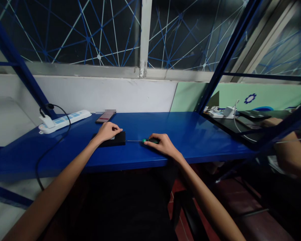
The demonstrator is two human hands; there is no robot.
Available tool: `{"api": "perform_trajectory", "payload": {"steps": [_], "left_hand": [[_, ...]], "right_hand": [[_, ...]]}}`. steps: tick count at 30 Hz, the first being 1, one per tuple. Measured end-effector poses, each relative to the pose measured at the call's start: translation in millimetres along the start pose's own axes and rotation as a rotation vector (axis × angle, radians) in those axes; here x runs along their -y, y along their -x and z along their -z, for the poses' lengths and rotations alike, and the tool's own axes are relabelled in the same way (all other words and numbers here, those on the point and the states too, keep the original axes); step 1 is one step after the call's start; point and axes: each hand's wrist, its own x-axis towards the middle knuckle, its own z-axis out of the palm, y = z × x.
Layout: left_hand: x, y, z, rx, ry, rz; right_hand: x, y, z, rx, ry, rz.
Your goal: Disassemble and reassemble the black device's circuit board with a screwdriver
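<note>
My left hand (107, 130) rests with curled fingers on top of a flat black device (117, 139) lying on the blue table (190, 134). My right hand (162, 144) is closed around the green handle of a small screwdriver (147, 141). Its thin metal shaft (134, 141) lies low along the table and points left, its tip at the right edge of the black device.
A white power strip (65, 121) with a plug and black cable sits at the back left. A phone (105, 116) lies behind the black device. To the right, another person's arm (291, 157) rests by a black desk with a charger (228, 112).
</note>
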Motion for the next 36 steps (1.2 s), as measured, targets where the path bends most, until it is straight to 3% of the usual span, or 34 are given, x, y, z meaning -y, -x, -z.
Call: {"api": "perform_trajectory", "payload": {"steps": [11,16,20,27,36], "left_hand": [[-3,1,0.0,0.004,-0.009,-0.008],[-2,0,-1.8,-0.011,-0.035,-0.001],[-2,0,-2.4,-0.016,-0.054,-0.017],[-3,1,-2.5,-0.010,-0.063,-0.022],[-5,2,-2.2,0.006,-0.075,-0.013]], "right_hand": [[-4,-6,1,-0.038,0.094,0.104],[-8,-12,5,0.021,-0.029,0.035],[-10,-10,3,-0.047,-0.120,0.019],[-2,-5,-1,-0.032,0.052,-0.047],[-5,-3,1,-0.058,-0.054,-0.022]]}}
